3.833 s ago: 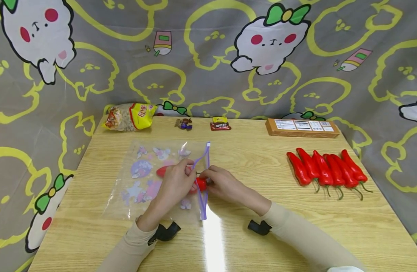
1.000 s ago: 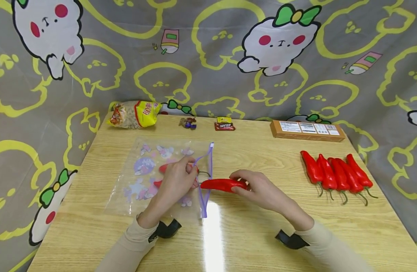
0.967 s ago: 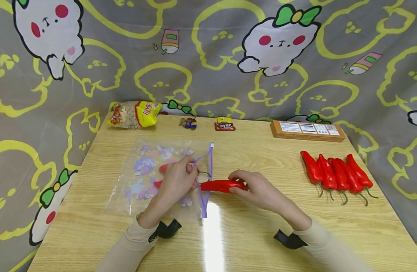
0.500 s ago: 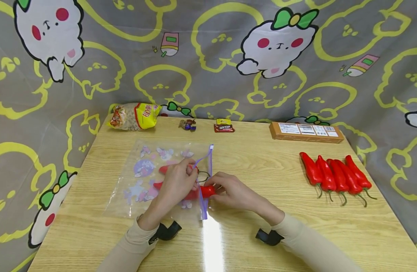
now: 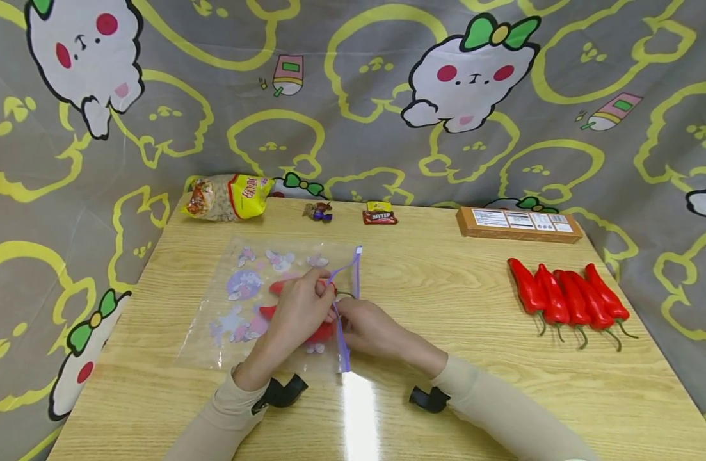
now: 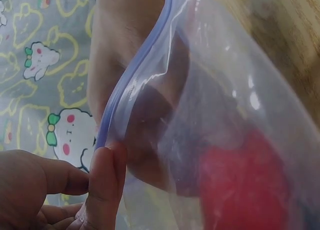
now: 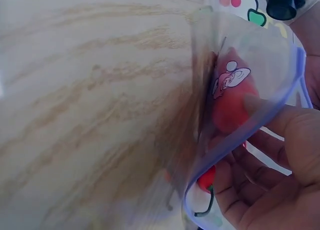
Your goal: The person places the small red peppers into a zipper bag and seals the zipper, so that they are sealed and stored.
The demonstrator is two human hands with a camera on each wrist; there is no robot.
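A clear zip bag [image 5: 214, 333] with purple and pink prints lies on the table, its purple-edged mouth to the right. My left hand [image 5: 297, 307] pinches the upper edge of that mouth between thumb and finger, lifting it apart. My right hand [image 5: 372, 328] reaches into the mouth with its fingertips and grips a red pepper [image 7: 232, 112] at its thick end; the pepper lies inside the bag. Another red pepper [image 5: 278, 286] is in the bag further back, its green stem poking toward the opening. My left hand hides part of the bag's contents.
Several red peppers [image 5: 571, 298] lie in a row at the right. Along the back stand a yellow snack bag [image 5: 228, 197], small wrapped candies [image 5: 319, 212], a red-wrapped bar [image 5: 379, 218] and a long orange-brown box [image 5: 520, 225]. A patterned cloth [image 5: 353, 147] hangs behind the table.
My right hand has moved left, pushing the red pepper from outside the mouth into the bag. Earlier, one pepper left the row at the right. My left hand keeps its pinch on the edge.
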